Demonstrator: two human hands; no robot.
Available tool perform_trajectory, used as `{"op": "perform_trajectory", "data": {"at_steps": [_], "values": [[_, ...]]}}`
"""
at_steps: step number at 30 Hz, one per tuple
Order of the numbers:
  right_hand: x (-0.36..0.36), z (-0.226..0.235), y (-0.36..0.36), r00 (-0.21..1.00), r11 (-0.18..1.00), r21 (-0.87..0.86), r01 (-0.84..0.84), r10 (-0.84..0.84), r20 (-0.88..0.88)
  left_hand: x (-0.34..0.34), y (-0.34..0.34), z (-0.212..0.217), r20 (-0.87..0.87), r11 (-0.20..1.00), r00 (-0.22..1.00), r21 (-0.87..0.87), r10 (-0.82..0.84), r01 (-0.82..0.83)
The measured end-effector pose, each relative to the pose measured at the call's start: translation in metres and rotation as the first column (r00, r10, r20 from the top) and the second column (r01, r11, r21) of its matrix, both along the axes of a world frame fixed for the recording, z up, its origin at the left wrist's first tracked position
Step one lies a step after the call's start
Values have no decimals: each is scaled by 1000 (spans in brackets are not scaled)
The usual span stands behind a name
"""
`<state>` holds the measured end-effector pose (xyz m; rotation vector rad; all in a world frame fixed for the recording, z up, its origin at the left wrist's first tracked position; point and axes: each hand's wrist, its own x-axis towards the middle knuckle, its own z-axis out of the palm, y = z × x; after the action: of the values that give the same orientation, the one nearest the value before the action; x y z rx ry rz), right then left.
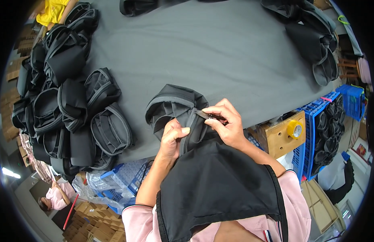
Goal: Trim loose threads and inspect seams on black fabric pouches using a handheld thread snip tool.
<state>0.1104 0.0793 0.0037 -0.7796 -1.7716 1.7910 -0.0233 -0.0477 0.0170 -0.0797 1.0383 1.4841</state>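
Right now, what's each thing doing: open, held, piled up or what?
Bag: open, held by the left hand
Tool: held by the right hand
Left pile of bags: heaped, several open
Tape: rolled, on the board
Crate by the board: holding black bags

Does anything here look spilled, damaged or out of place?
Nothing looks spilled or plainly damaged. Only the clear plastic at lower left, by a blue crate, seems untidy: it is crumpled and loosely bunched.

free grey tabletop [203,52] beyond held pouch [175,98], pouch heap [72,99] blocking left (more at right)
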Motion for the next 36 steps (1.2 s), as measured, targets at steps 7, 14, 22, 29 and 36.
{"op": "perform_trajectory", "data": {"at_steps": [7,14,22,29,36], "values": [[-18,22,17,997,991,-117,72,-70,17,-11,51,10,104,866,861,-28,499,-499],[-36,-16,11,951,1000,23,7,-14,310,-36,62,-13,-159,937,944,-152,290,-313],[-56,-21,30,965,971,-237,41,23,262,-38,55,-10,-648,691,248,-631,-720,353],[-68,-39,39,956,938,-345,-43,138,258,-37,59,-42,-570,875,703,-457,-426,160],[-2,-22,13,966,993,90,-70,45,253,-38,53,-43,-524,926,805,-368,-278,80]]}}
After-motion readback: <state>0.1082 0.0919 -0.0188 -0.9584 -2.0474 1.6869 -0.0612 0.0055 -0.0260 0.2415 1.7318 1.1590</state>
